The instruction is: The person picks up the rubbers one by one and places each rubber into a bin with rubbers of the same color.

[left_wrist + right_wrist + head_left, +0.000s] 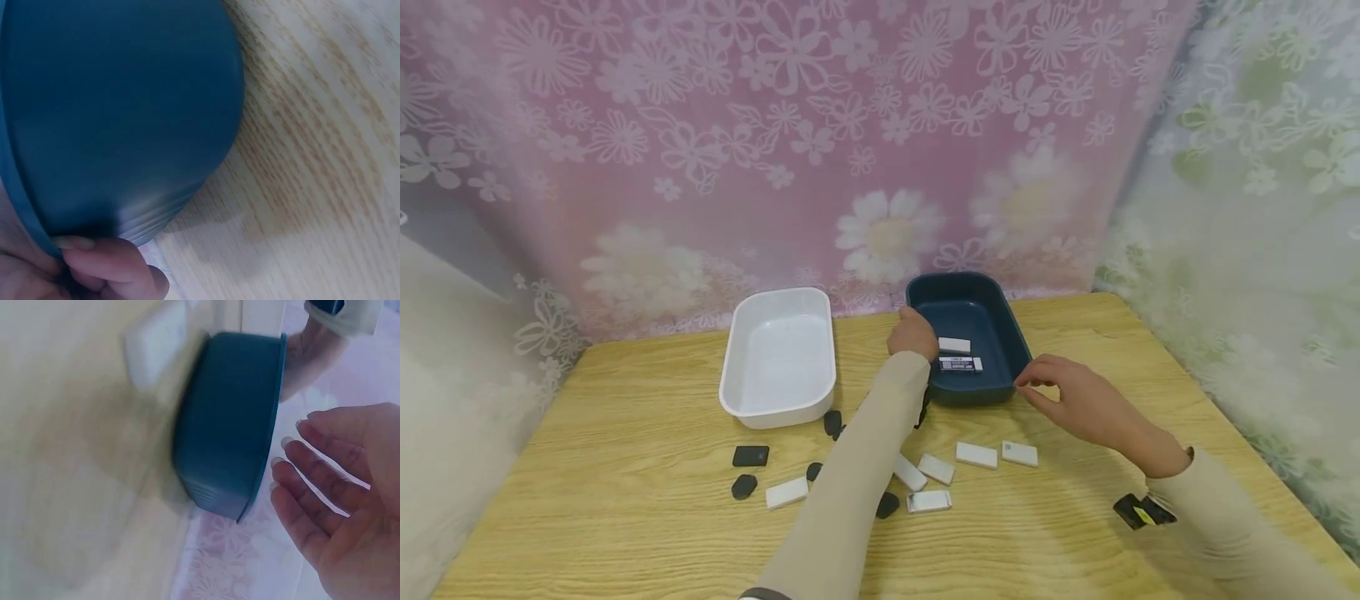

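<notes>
Firstly, one dark blue tub (973,397), rounded corners, standing at the back edge of the surface (625,475), nearer its back right corner than its back left. Contents: one plain white block (954,345) and, in front of it, one white block with a dark printed sleeve (959,364).

Hands, two. Left hand (913,333): fingers curled over the tub's left rim, gripping it. Right hand (1078,400): beside the tub's front right corner, holding nothing; fingers loosely extended, apart from the tub wall in the right wrist view.

One white tub (781,358), likewise by the back edge, toward the back left corner.

White blocks, six, lying loose between the tubs and the front edge; the rightmost (1019,453) lies nearest the right edge, the leftmost (787,492) nearest the left.

Black pieces, several, some partly hidden by the left sleeve (857,475); one rectangular (750,456), one six-sided (743,487), both toward the left edge.

Backdrop: pink flowered cloth (760,183) behind the back edge.
</notes>
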{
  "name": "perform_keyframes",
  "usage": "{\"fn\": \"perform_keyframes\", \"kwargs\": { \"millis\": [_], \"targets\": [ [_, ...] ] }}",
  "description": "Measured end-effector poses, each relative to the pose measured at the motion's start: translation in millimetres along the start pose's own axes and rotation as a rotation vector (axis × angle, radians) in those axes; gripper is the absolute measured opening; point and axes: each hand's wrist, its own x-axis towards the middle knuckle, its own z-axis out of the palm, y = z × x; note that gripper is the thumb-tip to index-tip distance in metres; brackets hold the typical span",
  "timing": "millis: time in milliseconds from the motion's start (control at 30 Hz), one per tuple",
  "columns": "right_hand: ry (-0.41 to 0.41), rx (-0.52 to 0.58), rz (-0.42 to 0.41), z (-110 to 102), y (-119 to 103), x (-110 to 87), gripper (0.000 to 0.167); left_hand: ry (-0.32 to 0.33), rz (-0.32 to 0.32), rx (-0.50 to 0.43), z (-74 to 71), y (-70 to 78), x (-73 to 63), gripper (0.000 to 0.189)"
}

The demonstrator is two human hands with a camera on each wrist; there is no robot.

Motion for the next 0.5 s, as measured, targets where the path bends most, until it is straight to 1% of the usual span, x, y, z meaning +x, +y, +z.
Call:
{"fn": "perform_keyframes", "kwargs": {
  "millis": [67,100,233,300,400,500],
  "targets": [
    [-0.053,0.018,-0.013,2.9,-1.4,-7.6,0.011,0.0,-0.001,-0.001,0.4,-0.2,0.9,0.048],
    [-0.095,0.034,-0.011,4.6,-1.9,-11.0,0.013,-0.003,-0.002,-0.003,0.8,-0.2,1.5,0.049],
    [-0.271,0.073,0.038,15.3,-1.9,-21.1,0.029,-0.008,-0.001,-0.002,3.4,-0.4,3.7,0.049],
    [-0.322,0.075,0.057,22.2,-1.1,-23.8,0.031,-0.009,-0.001,-0.002,4.9,-0.6,4.9,0.049],
    [-0.341,0.079,0.038,30.2,-0.5,-25.1,0.026,-0.004,-0.002,0.003,6.4,-0.3,6.2,0.049],
    [-0.324,0.072,0.006,33.1,-1.6,-24.7,0.021,0.0,-0.003,0.01,6.6,0.1,6.7,0.049]
  ]
}}
